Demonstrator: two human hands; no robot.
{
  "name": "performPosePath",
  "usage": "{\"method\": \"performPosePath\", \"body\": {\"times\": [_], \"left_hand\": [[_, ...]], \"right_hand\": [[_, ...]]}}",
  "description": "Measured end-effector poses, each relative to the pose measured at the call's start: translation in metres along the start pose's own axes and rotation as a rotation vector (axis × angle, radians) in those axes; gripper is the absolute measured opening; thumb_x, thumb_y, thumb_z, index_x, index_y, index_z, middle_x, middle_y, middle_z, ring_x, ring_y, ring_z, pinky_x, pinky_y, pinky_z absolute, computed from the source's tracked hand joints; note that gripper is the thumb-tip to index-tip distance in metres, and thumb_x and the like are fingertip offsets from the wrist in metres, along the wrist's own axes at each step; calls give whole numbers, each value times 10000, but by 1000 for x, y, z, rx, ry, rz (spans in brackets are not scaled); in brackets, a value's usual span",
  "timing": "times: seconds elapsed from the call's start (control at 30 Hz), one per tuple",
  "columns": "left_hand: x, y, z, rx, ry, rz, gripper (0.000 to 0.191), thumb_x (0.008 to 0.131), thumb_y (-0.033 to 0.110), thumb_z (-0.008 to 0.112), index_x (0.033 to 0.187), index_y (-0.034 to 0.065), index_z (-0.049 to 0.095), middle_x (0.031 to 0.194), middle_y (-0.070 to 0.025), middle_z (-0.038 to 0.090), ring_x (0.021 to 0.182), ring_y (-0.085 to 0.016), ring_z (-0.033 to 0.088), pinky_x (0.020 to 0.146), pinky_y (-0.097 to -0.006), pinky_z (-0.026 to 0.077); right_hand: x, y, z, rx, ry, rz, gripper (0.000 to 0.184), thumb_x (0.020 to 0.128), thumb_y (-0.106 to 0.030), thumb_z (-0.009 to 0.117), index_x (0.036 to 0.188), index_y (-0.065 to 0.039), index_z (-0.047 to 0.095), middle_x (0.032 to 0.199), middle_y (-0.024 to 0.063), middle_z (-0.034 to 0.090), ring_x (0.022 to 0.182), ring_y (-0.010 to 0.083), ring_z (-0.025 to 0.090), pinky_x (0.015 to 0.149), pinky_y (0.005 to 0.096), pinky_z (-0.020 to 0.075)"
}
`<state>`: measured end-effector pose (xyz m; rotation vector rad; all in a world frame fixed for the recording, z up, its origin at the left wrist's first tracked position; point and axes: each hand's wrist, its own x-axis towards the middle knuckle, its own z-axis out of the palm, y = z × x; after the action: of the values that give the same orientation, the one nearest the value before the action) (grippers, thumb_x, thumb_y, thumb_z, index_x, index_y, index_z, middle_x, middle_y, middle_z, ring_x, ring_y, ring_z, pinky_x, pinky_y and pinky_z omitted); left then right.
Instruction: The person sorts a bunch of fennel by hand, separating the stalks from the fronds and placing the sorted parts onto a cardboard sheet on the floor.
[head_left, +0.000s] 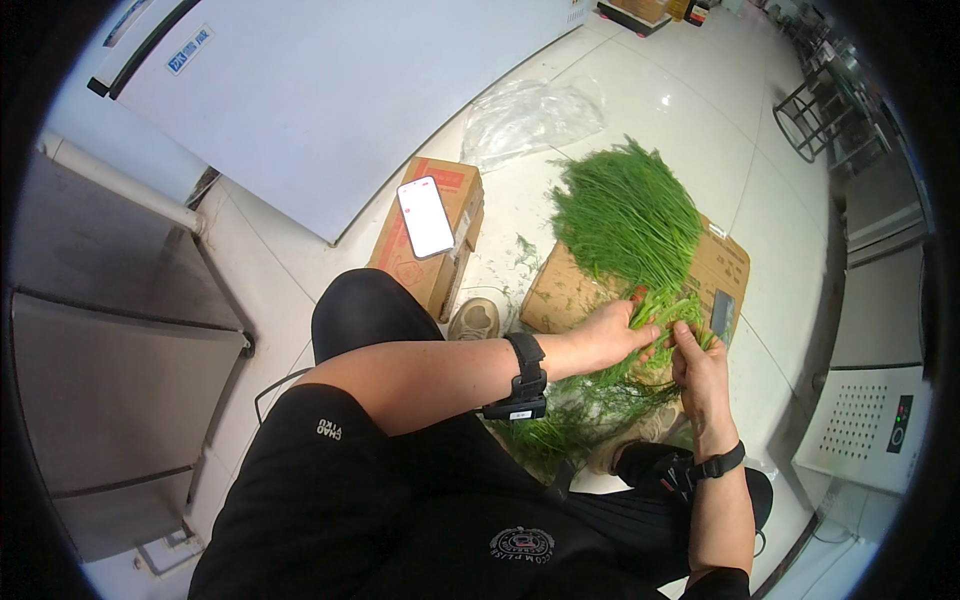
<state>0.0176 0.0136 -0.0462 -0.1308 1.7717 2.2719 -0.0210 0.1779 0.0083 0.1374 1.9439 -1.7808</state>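
My left hand (611, 337) reaches across from the left and grips a few pale green stems of a feathery herb (664, 311), dill or fennel fronds. Close beside it, my right hand (699, 367) pinches the same stems between thumb and fingers. Just beyond both hands, a large bunch of the herb (626, 210) lies with its stem ends towards me, partly on a flattened cardboard sheet (551, 300). Loose fronds (555, 431) are heaped nearer my body, between my legs. My fingers hide part of the held stems.
To the left, a smartphone (425, 217) lies on a cardboard box (390, 255). Clear plastic film (532, 116) is spread on the tiled floor beside a white chest freezer (337, 97). A metal cabinet (127, 390) stands at far left, a perforated white appliance (859, 427) at right.
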Motion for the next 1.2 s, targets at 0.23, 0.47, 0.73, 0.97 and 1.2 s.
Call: {"method": "performPosePath", "body": {"times": [0.23,0.47,0.73,0.97,1.2], "left_hand": [[1,13,-1,98,92,-2,212,921,189,569,998,-8,557,795,-77,686,720,-154,626,722,-305,492],[4,11,-5,154,91,26,230,927,204,563,984,-17,532,721,-71,646,619,-150,609,636,-321,501],[0,24,-6,381,165,-134,279,907,237,576,1023,-16,565,731,-123,620,664,-247,623,647,-384,496],[-1,22,-12,446,207,-62,299,868,258,612,999,-10,596,771,-154,625,740,-306,617,695,-417,484],[-3,29,-13,197,185,-80,271,846,231,649,1010,18,613,771,-52,622,587,-107,574,506,-281,470]], "right_hand": [[1,-1,-24,162,121,-39,127,923,-226,612,898,-104,588,649,-57,474,479,24,349,397,181,224],[9,-6,-65,120,331,-216,160,970,-261,519,948,-105,553,879,7,640,591,20,391,415,160,229],[21,-17,-83,-148,577,-663,146,993,-175,464,929,-55,518,890,48,653,632,63,434,586,199,372],[6,-34,-62,27,135,-224,127,984,-186,485,916,-86,525,785,17,625,565,33,415,470,177,324],[6,-17,-31,-256,-117,-94,119,979,-178,488,915,-90,536,686,-15,577,504,33,382,447,178,289]]}}
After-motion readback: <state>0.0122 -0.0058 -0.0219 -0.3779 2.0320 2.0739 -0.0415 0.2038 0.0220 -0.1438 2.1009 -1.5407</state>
